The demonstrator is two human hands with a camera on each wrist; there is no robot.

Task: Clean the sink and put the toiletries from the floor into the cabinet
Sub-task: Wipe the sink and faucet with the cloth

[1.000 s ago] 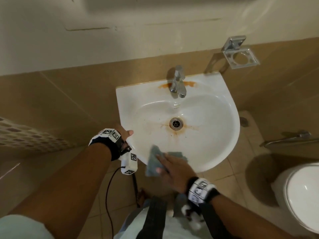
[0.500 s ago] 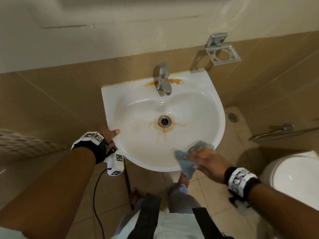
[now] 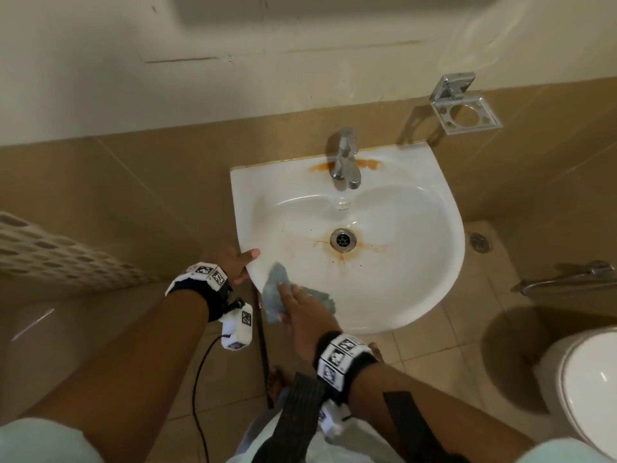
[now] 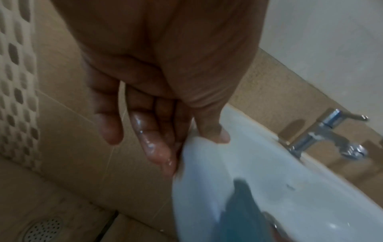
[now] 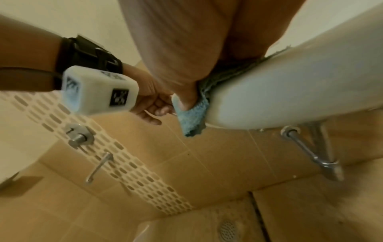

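Note:
A white sink point(image 3: 455, 228) with rust-brown stains round its drain point(image 3: 343, 240) and tap base hangs on the tiled wall. My left hand point(image 3: 237, 262) grips the sink's left rim, thumb on top and wet fingers point(image 4: 149, 140) under the edge. My right hand point(image 3: 295, 304) holds a blue-grey cloth point(image 3: 272, 292) folded over the front-left rim. Its fingers lie flat on top. From below, its thumb pins the cloth point(image 5: 194, 114) against the sink's outer wall point(image 5: 290, 90). No toiletries or cabinet are in view.
A chrome tap point(image 3: 345, 162) stands at the back of the sink, with a metal holder point(image 3: 465, 111) on the wall to its right. A toilet point(image 3: 587, 389) and a grab rail point(image 3: 567, 279) are at right. The drain pipe point(image 5: 311, 153) runs under the sink.
My right hand has swept the cloth along the front rim from the right side back to the left. My left hand has stayed on the left rim.

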